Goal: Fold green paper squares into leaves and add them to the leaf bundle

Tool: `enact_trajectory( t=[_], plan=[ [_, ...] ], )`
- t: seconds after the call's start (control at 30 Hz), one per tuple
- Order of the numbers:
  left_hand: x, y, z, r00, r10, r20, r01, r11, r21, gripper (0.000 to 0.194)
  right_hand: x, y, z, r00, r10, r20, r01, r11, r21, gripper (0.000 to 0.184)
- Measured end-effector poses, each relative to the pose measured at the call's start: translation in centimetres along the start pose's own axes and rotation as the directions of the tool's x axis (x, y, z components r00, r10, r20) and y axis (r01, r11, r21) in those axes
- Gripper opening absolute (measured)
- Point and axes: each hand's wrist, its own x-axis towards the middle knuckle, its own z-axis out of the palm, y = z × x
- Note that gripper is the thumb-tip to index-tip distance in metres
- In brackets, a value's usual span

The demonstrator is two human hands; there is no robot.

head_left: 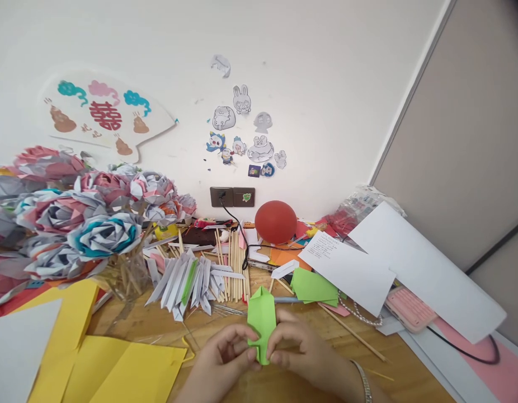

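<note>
A green sheet of folded paper (261,313) is held upright between my two hands above the front of the wooden table. Its top corners are folded in to a blunt point. My left hand (229,354) pinches the lower left edge, thumb and forefinger at a folded corner. On the opposite side, my right hand (298,342) grips the lower right edge with thumb and fingers. Just behind lie folded white paper strips (175,285) with one green strip (189,281) among them. More green paper (314,285) is stacked to the right.
Paper flowers (103,235) crowd the left side, with yellow paper (128,366) in front. Wooden sticks (234,263), a red balloon (276,222) and a black cable lie towards the wall. White sheets (347,274) partly cover a pink keyboard (411,309) at right.
</note>
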Motion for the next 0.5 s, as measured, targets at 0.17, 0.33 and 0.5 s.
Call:
enact_trajectory(
  t=[0.17,0.33,0.5],
  plan=[
    [0.2,-0.3,0.0,0.999,0.007,-0.045,-0.006,1.0,0.023,0.038,0.0,0.5,0.8,0.988,0.105,-0.113,-0.109,0.993,-0.034,0.028],
    [0.3,-0.6,-0.3,0.998,0.024,-0.059,-0.02,0.998,0.062,0.037,0.1,1.0,2.1,0.961,0.225,-0.159,-0.223,0.974,0.027,0.016],
    [0.3,-0.9,-0.4,0.995,0.009,-0.097,0.001,0.995,0.103,0.038,0.2,1.6,2.9,0.942,0.262,-0.208,-0.25,0.965,0.084,0.013]
  ],
)
